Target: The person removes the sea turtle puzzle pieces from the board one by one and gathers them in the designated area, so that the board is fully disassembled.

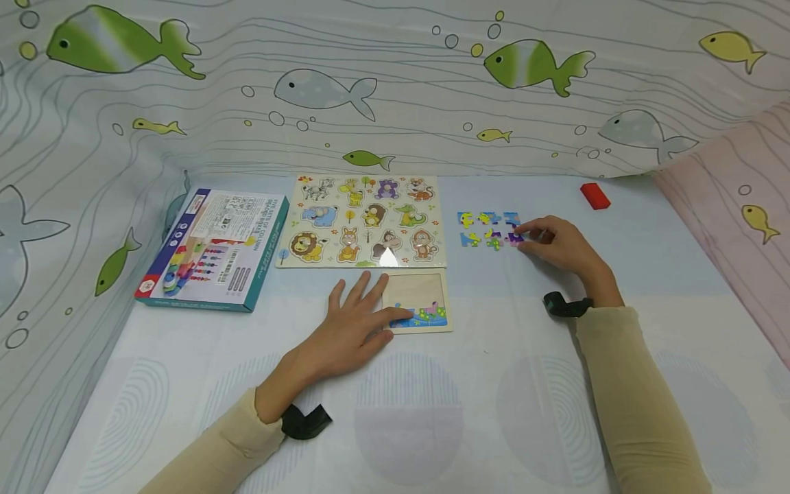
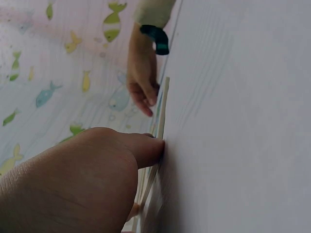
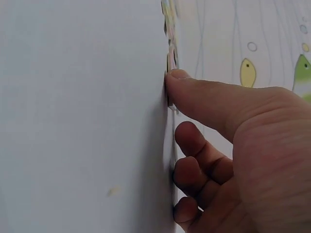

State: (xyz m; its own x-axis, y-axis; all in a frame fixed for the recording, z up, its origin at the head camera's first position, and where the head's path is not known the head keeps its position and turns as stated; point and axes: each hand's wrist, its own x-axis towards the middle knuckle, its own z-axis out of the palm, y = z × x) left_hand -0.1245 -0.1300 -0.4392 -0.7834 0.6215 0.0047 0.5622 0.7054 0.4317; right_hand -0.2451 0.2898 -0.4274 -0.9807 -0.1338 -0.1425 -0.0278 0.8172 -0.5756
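Observation:
My left hand (image 1: 348, 339) lies spread at the left side of a small wooden puzzle tray (image 1: 448, 302). Its index fingertip reaches the tray's upper left corner, and the thumb side lies over the lower left edge. Puzzle pieces (image 1: 432, 314) with a blue and green picture fill the tray's lower part; bare wood shows above. My right hand (image 1: 564, 243) pinches a purple and blue jigsaw piece (image 1: 513, 239) at the right end of two rows of loose jigsaw pieces (image 1: 472, 239). In the right wrist view the thumb (image 3: 194, 94) meets the pieces' edge, with other fingers curled below.
An animal puzzle board (image 1: 364, 219) lies behind the tray. At the left is a teal and white box (image 1: 212, 250). A red block (image 1: 595, 196) sits at the back right. Fish-printed cloth (image 1: 401, 75) rises behind the table.

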